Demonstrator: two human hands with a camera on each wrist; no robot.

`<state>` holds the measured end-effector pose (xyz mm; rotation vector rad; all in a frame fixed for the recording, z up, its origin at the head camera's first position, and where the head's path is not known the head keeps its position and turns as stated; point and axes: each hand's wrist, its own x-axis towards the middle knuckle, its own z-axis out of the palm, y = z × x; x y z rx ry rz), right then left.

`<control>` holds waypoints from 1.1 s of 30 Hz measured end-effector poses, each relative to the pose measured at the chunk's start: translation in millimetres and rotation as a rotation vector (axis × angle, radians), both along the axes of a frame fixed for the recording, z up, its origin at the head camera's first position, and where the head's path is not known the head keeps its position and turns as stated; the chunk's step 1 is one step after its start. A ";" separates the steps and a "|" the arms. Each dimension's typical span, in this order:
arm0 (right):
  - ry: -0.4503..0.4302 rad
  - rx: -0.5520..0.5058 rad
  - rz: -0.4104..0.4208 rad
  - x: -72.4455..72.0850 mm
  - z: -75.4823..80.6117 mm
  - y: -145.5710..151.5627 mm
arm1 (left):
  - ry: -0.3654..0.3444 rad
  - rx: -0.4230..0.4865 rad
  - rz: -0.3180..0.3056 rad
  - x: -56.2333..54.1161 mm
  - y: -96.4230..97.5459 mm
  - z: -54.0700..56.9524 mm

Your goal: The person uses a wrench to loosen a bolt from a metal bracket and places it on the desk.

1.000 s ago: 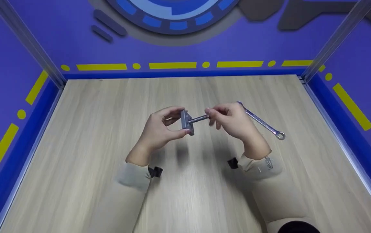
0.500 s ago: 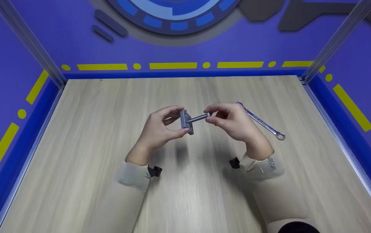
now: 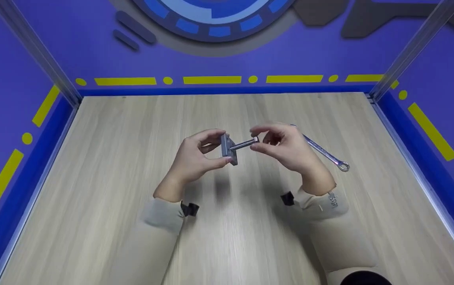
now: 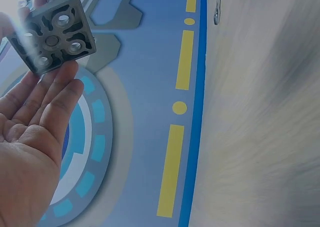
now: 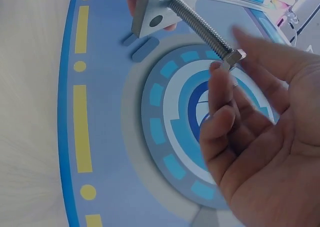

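near the middle of the head view, the left hand (image 3: 195, 158) pinches a small square grey metal block (image 3: 228, 149) with round holes and cut-out slots between thumb and fingers. a long threaded steel bolt (image 3: 244, 144) with a hex head sticks out of the block's centre toward the right; the right hand (image 3: 286, 148) pinches its head with the fingertips (image 5: 220, 69). behind the right hand, a slim shiny combination wrench (image 3: 325, 153) lies on the pale wood-grain tabletop (image 3: 132, 130). small writing on the right sleeve cuff (image 3: 331, 200) is unreadable.
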<state>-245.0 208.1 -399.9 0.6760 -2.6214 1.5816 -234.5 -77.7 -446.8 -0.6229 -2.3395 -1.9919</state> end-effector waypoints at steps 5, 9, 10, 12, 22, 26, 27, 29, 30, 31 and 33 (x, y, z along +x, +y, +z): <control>-0.131 0.064 -0.074 -2.0 -3.1 -4.0 | 0.000 -0.013 0.000 0.9 2.4 0.8; -0.148 0.084 -0.055 -2.0 -4.1 -5.6 | 0.007 -0.027 0.001 0.9 3.3 0.6; -0.133 0.085 -0.047 -2.1 -3.9 -5.4 | 0.010 -0.029 0.002 0.9 3.2 0.6; -0.105 0.085 -0.024 -2.0 -2.7 -4.5 | 0.014 -0.031 0.004 0.6 2.9 0.3; 0.035 0.082 0.018 2.4 1.7 0.0 | 0.007 -0.017 -0.002 -0.3 -0.5 -2.6; 0.092 0.053 0.030 2.0 0.7 -0.2 | 0.003 -0.005 -0.003 -0.7 -1.0 -3.8; 0.102 0.039 0.035 1.8 0.4 -0.3 | 0.000 -0.002 -0.004 -0.6 -0.9 -3.6; 0.110 0.020 0.044 1.4 0.5 -0.2 | -0.006 0.003 -0.006 -0.6 -0.6 -3.0; 0.109 0.013 0.048 1.3 0.8 0.0 | -0.009 0.007 -0.008 -0.4 -0.6 -2.4; 0.103 0.009 0.050 1.0 0.9 0.5 | -0.012 0.010 -0.009 -0.2 -0.4 -1.9; 0.072 0.011 0.045 1.0 1.6 1.3 | -0.014 0.015 -0.012 -0.4 -0.2 -1.5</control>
